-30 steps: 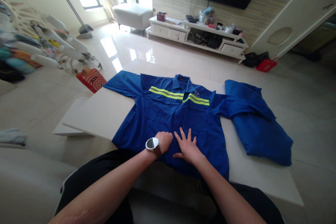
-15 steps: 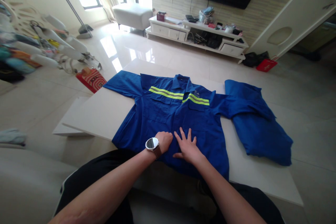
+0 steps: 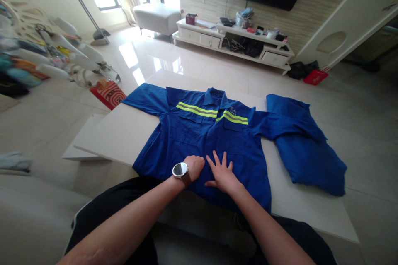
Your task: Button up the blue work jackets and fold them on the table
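Observation:
A blue work jacket (image 3: 186,132) with yellow-and-grey reflective strips lies spread out front side up, its collar at the far side. Its lower hem hangs over the near table edge. My left hand (image 3: 195,167), a watch on its wrist, is closed at the jacket's lower front opening; its fingertips are hidden, and it seems to pinch the cloth there. Just to the right, my right hand (image 3: 221,172) rests flat on the jacket with fingers spread. The sleeve on the right lies across a folded blue garment (image 3: 314,165), whose kind I cannot tell.
The jacket lies on a pale table (image 3: 105,140) with a lower shelf jutting out at left. A red patterned bag (image 3: 107,94) stands on the floor beyond its left end. Farther off are a white TV cabinet (image 3: 199,38), a grey bench (image 3: 158,18) and a red bag (image 3: 316,76).

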Available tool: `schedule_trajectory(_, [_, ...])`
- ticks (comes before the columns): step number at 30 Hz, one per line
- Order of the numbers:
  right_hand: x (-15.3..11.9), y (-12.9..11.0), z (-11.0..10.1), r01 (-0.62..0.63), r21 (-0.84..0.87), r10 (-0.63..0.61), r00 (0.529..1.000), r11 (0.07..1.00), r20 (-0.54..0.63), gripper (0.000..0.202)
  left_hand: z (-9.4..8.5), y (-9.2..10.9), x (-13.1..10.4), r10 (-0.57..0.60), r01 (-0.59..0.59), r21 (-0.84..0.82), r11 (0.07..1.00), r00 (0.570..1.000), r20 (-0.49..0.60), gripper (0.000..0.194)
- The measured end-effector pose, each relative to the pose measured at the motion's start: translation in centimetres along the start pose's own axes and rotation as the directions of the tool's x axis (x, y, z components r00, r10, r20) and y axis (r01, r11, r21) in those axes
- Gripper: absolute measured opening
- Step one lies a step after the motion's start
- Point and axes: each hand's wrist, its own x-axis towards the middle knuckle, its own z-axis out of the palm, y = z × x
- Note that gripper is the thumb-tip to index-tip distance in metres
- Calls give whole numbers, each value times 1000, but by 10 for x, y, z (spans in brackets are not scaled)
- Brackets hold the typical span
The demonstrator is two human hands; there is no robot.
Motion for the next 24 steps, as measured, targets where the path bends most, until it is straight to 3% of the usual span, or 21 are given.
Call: schedule_trajectory(24, [-1, 0, -1, -4, -7, 5, 1000, 1000, 13, 113, -3, 0, -2, 0, 0, 1, 1000, 1000, 12, 31])
